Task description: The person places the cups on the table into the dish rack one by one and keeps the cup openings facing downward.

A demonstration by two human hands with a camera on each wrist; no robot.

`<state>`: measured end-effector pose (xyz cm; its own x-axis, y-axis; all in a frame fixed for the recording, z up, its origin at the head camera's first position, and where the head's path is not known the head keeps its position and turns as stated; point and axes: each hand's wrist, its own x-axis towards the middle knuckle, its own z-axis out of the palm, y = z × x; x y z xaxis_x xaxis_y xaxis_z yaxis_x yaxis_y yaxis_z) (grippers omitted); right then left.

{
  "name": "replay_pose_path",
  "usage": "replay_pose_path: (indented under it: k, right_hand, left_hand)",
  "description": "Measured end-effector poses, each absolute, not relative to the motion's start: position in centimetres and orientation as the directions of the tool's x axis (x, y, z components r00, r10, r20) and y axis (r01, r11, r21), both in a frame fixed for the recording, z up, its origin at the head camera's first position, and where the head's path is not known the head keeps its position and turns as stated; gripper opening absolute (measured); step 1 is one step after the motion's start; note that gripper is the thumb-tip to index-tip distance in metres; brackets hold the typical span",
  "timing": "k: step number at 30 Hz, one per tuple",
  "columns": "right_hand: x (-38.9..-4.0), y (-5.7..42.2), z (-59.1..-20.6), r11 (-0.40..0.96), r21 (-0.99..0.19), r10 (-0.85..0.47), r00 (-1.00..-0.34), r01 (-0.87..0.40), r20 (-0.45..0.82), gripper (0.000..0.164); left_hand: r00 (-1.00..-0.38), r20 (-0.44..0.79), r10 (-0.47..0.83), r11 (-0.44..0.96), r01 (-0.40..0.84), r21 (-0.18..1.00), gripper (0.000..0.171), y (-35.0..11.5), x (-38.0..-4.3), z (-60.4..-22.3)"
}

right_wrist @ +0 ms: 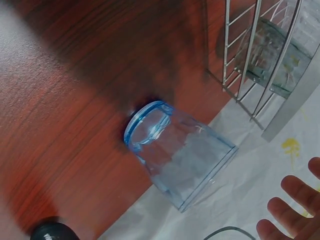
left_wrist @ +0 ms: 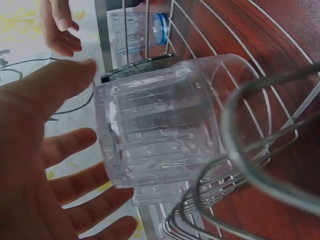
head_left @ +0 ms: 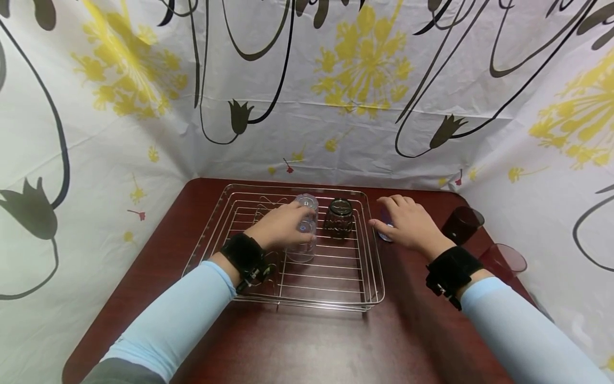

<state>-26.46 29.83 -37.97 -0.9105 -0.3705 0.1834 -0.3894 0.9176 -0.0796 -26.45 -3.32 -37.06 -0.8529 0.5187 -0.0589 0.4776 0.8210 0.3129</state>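
My left hand (head_left: 280, 226) is over the wire rack, its fingers spread around the base of a clear glass (left_wrist: 155, 125) that stands upside down on the wires. In the left wrist view, thumb and fingertips lie right at that upturned base. A second clear glass (head_left: 307, 201) is behind it in the rack. Beside these, a dark glass (head_left: 339, 216) also stands upside down. To the right of the rack, my right hand (head_left: 410, 221) hovers with loosely bent fingers by a blue-tinted glass (right_wrist: 180, 150). That glass stands upright on the table, with its thick base down.
The metal rack (head_left: 331, 305) stands on a dark red wooden table (head_left: 307, 346). A black cup (head_left: 462, 224) and a red transparent cup (head_left: 503, 261) are at the table's right edge. Patterned white curtain (head_left: 297, 138) encloses the back and sides.
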Motion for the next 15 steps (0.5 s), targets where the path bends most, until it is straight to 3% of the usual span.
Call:
replay_pose_path:
  k: [5,15]
  right_hand:
    - [-26.9,30.7,-38.4,0.929,-0.08,-0.35,-0.926,-0.362,0.14,0.073]
    - [-27.7,32.5,-39.4,0.951,-0.103,-0.283,-0.955,-0.292,0.087,0.082]
  left_hand:
    - [-0.846,0.011,0.534,0.803,0.511,0.307,0.063,-3.4,-26.3,-36.5]
    - [-0.854,0.062,0.517,0.815,0.513,0.269,0.078,-3.4,-26.3,-36.3]
